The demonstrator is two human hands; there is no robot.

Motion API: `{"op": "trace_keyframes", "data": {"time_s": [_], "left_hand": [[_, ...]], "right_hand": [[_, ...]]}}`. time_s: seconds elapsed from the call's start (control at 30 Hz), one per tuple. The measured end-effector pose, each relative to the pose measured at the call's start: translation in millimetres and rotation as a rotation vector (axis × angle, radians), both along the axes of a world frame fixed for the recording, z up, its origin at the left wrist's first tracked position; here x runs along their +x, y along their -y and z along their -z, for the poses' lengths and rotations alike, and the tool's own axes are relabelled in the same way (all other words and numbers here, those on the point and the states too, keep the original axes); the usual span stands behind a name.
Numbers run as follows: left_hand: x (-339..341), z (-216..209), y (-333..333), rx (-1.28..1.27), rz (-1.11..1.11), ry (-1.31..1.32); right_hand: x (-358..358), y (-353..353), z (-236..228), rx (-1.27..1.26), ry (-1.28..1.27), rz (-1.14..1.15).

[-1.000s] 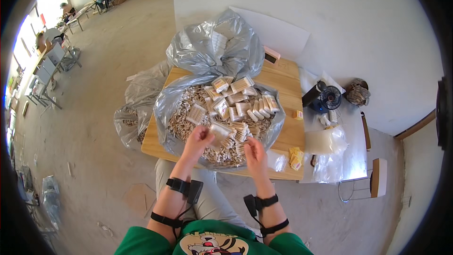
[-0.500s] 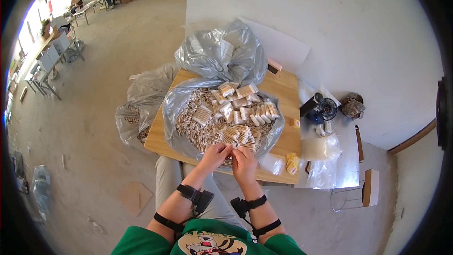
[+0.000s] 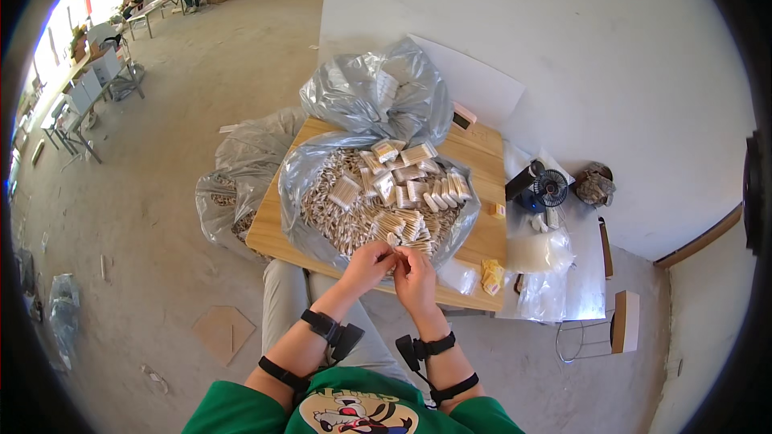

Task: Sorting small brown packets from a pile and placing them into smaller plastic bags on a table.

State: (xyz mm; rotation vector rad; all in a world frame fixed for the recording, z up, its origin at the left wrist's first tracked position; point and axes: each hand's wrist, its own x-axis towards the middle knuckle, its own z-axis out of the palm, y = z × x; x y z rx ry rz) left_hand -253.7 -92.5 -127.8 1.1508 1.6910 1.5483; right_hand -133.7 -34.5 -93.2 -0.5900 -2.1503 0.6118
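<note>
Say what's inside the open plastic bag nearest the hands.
Loose cotton swabs with swab packets on top. They hide the bottom of the bag; anything deeper can't be seen.

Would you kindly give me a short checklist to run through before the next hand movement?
1. Hands together: ok; left hand and right hand meet at the gray bag's near side.
2. What they hold: cannot tell; the hands hide it.
3. Loose swabs nearby: ok; just beyond the hands.
4. Swab packs apart from the hands: ok; farther back.
5. Yellow cards outside the gray bag: ok; on the table, to its right.
</note>
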Motion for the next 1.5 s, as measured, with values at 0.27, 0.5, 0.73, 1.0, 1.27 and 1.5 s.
{"op": "trace_keyframes", "data": {"time_s": [0.27, 0.5, 0.73, 1.0, 1.27, 1.5], "left_hand": [[-4.1, -9.4, 2.0, 0.011, 0.008, -0.119], [-4.5, -12.2, -3.9, 0.093, -0.037, -0.277], [-12.0, -5.0, -1.9, 0.014, 0.074, -0.3], [-25.9, 18.3, -12.7, -0.042, -0.092, 0.292], [-34.6, 7.2, -18.9, -0.124, -0.137, -0.151], [-32.4, 17.7, -29.3, -0.07, -0.141, 0.053]], "right_hand": [[-0.2, -16.8, 9.6, 0.082, 0.05, 0.064], [-4.9, -15.6, 16.8, -0.18, -0.022, 0.009], [0.2, -22.5, 27.5, -0.149, 0.01, 0.116], [-1.7, -47.9, 64.3, -0.921, -0.347, 0.084], [-19.4, -55.2, 46.2, -0.585, -0.22, 0.058], [-32.3, -66.0, 56.4, -0.801, -0.185, -0.012]]}}
